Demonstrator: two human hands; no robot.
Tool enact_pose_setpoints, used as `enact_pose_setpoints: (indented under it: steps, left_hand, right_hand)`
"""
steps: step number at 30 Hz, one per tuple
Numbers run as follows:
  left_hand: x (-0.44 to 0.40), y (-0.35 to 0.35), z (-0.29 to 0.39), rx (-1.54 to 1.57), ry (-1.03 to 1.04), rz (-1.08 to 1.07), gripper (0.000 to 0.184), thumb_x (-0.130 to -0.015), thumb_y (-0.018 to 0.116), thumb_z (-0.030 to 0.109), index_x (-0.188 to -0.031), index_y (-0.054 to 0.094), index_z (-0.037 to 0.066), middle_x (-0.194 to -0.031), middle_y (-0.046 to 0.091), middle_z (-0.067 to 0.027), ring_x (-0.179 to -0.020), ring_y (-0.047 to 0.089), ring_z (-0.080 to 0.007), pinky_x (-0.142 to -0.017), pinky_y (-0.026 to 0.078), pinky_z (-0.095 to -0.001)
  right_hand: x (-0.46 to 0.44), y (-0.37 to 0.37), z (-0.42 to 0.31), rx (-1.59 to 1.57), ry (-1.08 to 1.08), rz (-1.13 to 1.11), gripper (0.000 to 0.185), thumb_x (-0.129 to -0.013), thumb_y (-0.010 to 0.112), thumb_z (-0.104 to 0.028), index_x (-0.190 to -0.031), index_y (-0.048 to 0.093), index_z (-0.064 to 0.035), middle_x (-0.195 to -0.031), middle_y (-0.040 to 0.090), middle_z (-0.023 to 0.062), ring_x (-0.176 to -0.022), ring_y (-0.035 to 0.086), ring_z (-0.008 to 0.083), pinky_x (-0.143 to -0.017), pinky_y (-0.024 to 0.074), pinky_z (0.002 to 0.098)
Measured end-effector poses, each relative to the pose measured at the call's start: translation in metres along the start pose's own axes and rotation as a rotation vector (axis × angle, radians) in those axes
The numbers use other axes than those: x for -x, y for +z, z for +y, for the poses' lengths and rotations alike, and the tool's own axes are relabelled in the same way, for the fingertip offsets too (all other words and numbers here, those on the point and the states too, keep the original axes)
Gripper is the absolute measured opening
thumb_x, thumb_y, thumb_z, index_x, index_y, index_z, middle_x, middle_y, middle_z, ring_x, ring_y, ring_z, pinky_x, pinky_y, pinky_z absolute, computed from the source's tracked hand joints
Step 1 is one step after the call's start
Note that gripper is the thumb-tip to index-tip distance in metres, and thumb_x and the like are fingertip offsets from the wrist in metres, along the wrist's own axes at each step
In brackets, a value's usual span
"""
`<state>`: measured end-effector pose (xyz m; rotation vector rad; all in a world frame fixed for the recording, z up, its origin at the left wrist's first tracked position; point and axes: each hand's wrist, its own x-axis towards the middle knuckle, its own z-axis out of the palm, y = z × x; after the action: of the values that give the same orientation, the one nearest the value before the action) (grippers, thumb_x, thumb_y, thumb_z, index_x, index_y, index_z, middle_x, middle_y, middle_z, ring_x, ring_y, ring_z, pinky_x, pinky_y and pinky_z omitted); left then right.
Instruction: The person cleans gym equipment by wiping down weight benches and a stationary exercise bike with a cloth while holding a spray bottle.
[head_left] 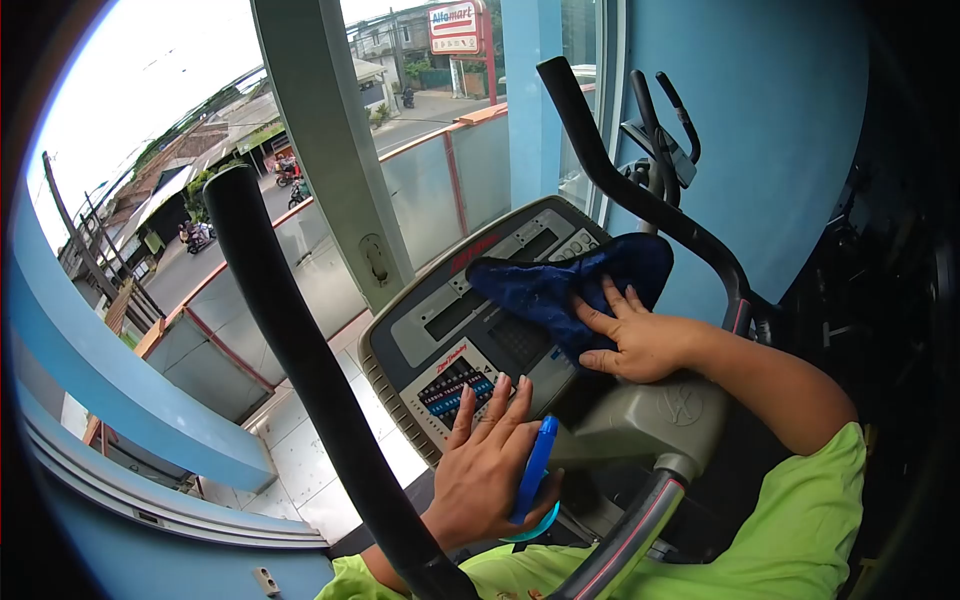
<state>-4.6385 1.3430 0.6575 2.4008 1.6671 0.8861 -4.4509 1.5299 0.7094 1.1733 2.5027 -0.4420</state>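
Note:
My right hand (640, 338) presses a dark blue cloth (545, 290) against the upper right part of an exercise machine's console (420, 310). Its fingers are spread over the fabric, which drapes across some of the buttons and display. At the console's lower left, my left hand (490, 455) has its fingers stretched out near the printed training chart (462, 385). A spray bottle with a blue head (535, 470) is held between that hand's thumb and palm. Most of the bottle is hidden, with a little teal showing below.
Long black handlebars rise on the left (300, 370) and right (640, 190) of the console. A window frame post (335, 130) stands behind it, with a street and low wall outside. Another machine (665, 140) is by the blue wall (760, 150).

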Motion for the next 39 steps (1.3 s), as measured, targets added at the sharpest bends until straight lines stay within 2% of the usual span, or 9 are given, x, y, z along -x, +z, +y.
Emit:
enact_pose_setpoints:
  steps: [3, 5, 8, 12, 19, 29, 32, 35, 39]
  left_hand:
    - [0.002, -0.001, 0.001, 0.04, 0.009, 0.001, 0.047, -0.081, 0.065, 0.035, -0.115, 0.06, 0.002, -0.145, 0.041, -0.0284, -0.142, 0.032, -0.0398, -0.119, 0.012, -0.0514]
    - [0.003, 0.0, 0.0, 0.05, 0.024, 0.01, 0.048, -0.081, 0.065, 0.035, -0.115, 0.06, 0.002, -0.146, 0.04, -0.0281, -0.142, 0.031, -0.0394, -0.119, 0.011, -0.0506]
    - [0.008, 0.003, -0.004, 0.051, 0.034, 0.011, 0.049, -0.079, 0.067, 0.037, -0.114, 0.06, 0.003, -0.148, 0.039, -0.0261, -0.143, 0.029, -0.0377, -0.119, 0.009, -0.0507]
    - [0.01, 0.006, -0.005, 0.034, 0.038, 0.01, 0.049, -0.078, 0.067, 0.041, -0.112, 0.061, 0.005, -0.15, 0.038, -0.0237, -0.144, 0.029, -0.0366, -0.12, 0.008, -0.0509]
    - [0.008, 0.008, -0.003, -0.004, 0.039, 0.033, 0.047, -0.081, 0.064, 0.041, -0.112, 0.063, 0.006, -0.15, 0.038, -0.0232, -0.143, 0.031, -0.036, -0.12, 0.011, -0.0476]
    - [0.013, 0.009, -0.006, -0.008, 0.08, 0.107, 0.047, -0.079, 0.065, 0.038, -0.11, 0.062, 0.003, -0.148, 0.041, -0.0226, -0.142, 0.033, -0.0351, -0.119, 0.015, -0.0473]
    - [0.015, 0.009, -0.009, 0.038, 0.144, 0.125, 0.049, -0.078, 0.065, 0.038, -0.112, 0.061, 0.003, -0.148, 0.041, -0.02, -0.143, 0.032, -0.0322, -0.12, 0.015, -0.0476]
    - [0.016, 0.007, -0.009, 0.101, 0.18, 0.153, 0.047, -0.079, 0.065, 0.037, -0.111, 0.061, 0.004, -0.149, 0.041, -0.0178, -0.143, 0.032, -0.0312, -0.12, 0.014, -0.0483]
    - [0.029, 0.006, -0.008, 0.148, 0.229, 0.203, 0.033, -0.085, 0.064, 0.03, -0.107, 0.062, 0.006, -0.149, 0.044, -0.0131, -0.144, 0.032, -0.029, -0.12, 0.01, -0.0497]
  right_hand:
    - [-0.032, -0.007, 0.041, -0.226, 0.006, 0.076, 0.09, -0.093, 0.044, -0.065, -0.156, -0.004, -0.0228, -0.154, 0.003, 0.0371, -0.144, 0.009, 0.0493, -0.118, 0.0195, 0.0464]
    - [-0.072, -0.009, 0.071, -0.272, 0.105, 0.34, 0.086, -0.093, 0.046, -0.061, -0.156, 0.011, -0.0154, -0.151, 0.026, 0.0343, -0.142, 0.03, 0.0396, -0.114, 0.028, 0.0397]
    - [-0.104, -0.026, 0.076, -0.743, 0.179, 0.436, 0.069, -0.093, 0.049, -0.056, -0.133, 0.054, 0.0005, -0.122, 0.062, 0.0209, -0.11, 0.062, 0.0297, -0.096, 0.0449, 0.0377]
    - [-0.132, -0.062, 0.065, -0.878, 0.189, 0.369, 0.063, -0.09, 0.056, -0.057, -0.113, 0.067, 0.0004, -0.101, 0.069, 0.0157, -0.086, 0.067, 0.0216, -0.081, 0.0506, 0.0336]
    - [-0.164, -0.075, 0.064, -0.981, -0.124, 0.406, 0.055, -0.088, 0.061, -0.052, -0.112, 0.066, -0.0026, -0.094, 0.069, 0.0121, -0.076, 0.067, 0.0173, -0.071, 0.0531, 0.031]
    - [-0.093, -0.043, 0.068, -1.005, 0.166, 0.259, 0.052, -0.092, 0.052, -0.054, -0.115, 0.061, -0.0075, -0.092, 0.069, 0.0109, -0.079, 0.069, 0.0211, -0.072, 0.0551, 0.0374]
    - [-0.072, -0.024, 0.058, -1.266, 0.305, 0.124, 0.041, -0.094, 0.052, -0.045, -0.112, 0.062, -0.0101, -0.093, 0.068, 0.0072, -0.082, 0.068, 0.021, -0.079, 0.0559, 0.0453]
    - [-0.067, 0.002, 0.037, -1.444, 0.387, 0.4, 0.024, -0.087, 0.06, -0.016, -0.11, 0.059, -0.0089, -0.1, 0.065, 0.0107, -0.085, 0.068, 0.0262, -0.08, 0.0545, 0.0573]
    - [-0.022, 0.013, -0.035, -1.425, 0.297, 0.303, 0.049, -0.077, 0.066, -0.004, -0.118, 0.038, 0.0003, -0.107, 0.054, 0.0152, -0.095, 0.063, 0.0299, -0.079, 0.0539, 0.0568]
